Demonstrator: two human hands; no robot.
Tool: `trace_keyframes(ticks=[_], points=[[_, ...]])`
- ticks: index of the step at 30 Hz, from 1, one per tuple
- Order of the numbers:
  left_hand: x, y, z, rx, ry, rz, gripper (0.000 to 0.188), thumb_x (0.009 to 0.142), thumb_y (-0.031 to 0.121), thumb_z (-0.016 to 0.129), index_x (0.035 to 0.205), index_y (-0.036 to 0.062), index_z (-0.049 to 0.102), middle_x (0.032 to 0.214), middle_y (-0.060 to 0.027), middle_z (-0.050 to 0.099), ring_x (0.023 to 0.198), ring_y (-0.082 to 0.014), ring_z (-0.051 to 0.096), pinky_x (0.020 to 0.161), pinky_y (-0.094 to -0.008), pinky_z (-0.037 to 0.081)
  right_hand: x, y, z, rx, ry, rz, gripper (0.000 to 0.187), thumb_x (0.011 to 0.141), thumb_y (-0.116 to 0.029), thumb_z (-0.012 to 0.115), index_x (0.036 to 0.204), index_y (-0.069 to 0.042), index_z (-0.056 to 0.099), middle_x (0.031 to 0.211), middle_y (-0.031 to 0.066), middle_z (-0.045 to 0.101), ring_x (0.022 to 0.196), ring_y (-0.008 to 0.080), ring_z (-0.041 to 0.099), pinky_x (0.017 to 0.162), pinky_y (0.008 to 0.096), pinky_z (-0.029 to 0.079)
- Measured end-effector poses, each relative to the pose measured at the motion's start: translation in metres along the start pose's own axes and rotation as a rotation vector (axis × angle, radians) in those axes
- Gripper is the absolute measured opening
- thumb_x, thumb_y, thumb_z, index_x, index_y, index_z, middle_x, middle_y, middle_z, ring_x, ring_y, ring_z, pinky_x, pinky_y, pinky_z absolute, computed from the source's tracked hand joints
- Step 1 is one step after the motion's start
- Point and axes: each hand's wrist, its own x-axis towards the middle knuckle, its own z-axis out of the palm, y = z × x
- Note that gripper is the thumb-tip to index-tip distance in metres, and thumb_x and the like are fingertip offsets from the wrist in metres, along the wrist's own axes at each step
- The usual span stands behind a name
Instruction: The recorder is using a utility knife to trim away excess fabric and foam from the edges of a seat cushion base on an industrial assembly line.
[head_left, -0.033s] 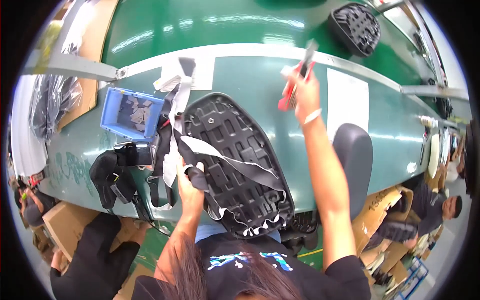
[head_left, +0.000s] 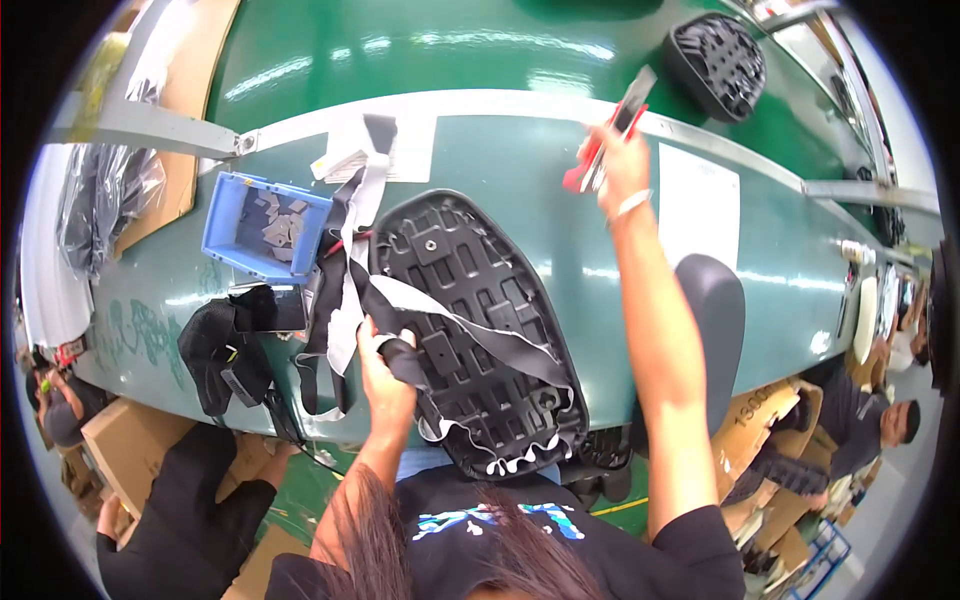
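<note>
A black ribbed plastic seat base lies on the green table in front of me, its near end toward my body. My left hand closes around a black and white fabric strip at the base's left edge. Part of the strip crosses the base diagonally, and a gathered white edge runs round its near end. Away to the right, my right hand is raised over the table, gripping a red-handled hand tool with a flat silver end. Its exact kind is unclear.
Left of the base stands a blue bin with small pale pieces; more strips hang beside it. A smooth black seat lies near my right forearm. Another base sits at the far right. Cardboard boxes and people flank the table.
My right hand and the tool have moved slightly right, the tool's silver end now tilted further right. My left hand with the strip has shifted slightly right and nearer to me.
</note>
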Motion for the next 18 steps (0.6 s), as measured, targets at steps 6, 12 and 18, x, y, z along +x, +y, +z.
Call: trace_keyframes(ticks=[6, 12, 18], points=[[-0.004, -0.007, -0.004, 0.073, 0.048, 0.017, 0.062, 0.091, 0.014, 0.06, 0.139, -0.0084, 0.028, 0.131, -0.0203, 0.045, 0.12, -0.0258, 0.046, 0.103, -0.0333, 0.034, 0.212, -0.011, 0.085, 0.159, -0.075, 0.124, 0.027, 0.082, -0.006, 0.069, 0.1, -0.003, 0.05, 0.093, 0.0169, 0.059, 0.079, 0.043, 0.065, 0.069, 0.0632, 0.055], [-0.003, -0.013, 0.014, -0.086, 0.046, -0.1, 0.058, 0.087, 0.012, 0.064, 0.132, -0.0109, 0.035, 0.12, -0.0187, 0.052, 0.107, -0.0271, 0.054, 0.096, -0.0346, 0.041, 0.408, -0.052, 0.07, -0.006, -0.17, 0.1, 0.035, 0.083, -0.009, 0.069, 0.109, 0.002, 0.047, 0.107, 0.0231, 0.057, 0.093, 0.0473, 0.061, 0.077, 0.0636, 0.055], [0.014, 0.008, 0.017, -0.158, 0.078, -0.182, 0.058, 0.089, 0.014, 0.061, 0.137, -0.0024, 0.034, 0.118, -0.0112, 0.053, 0.105, -0.0191, 0.053, 0.094, -0.0305, 0.041, 0.251, -0.008, 0.035, 0.103, -0.17, 0.048, 0.03, 0.082, -0.006, 0.068, 0.105, -0.003, 0.05, 0.097, 0.0136, 0.058, 0.083, 0.0446, 0.065, 0.062, 0.0493, 0.058]])
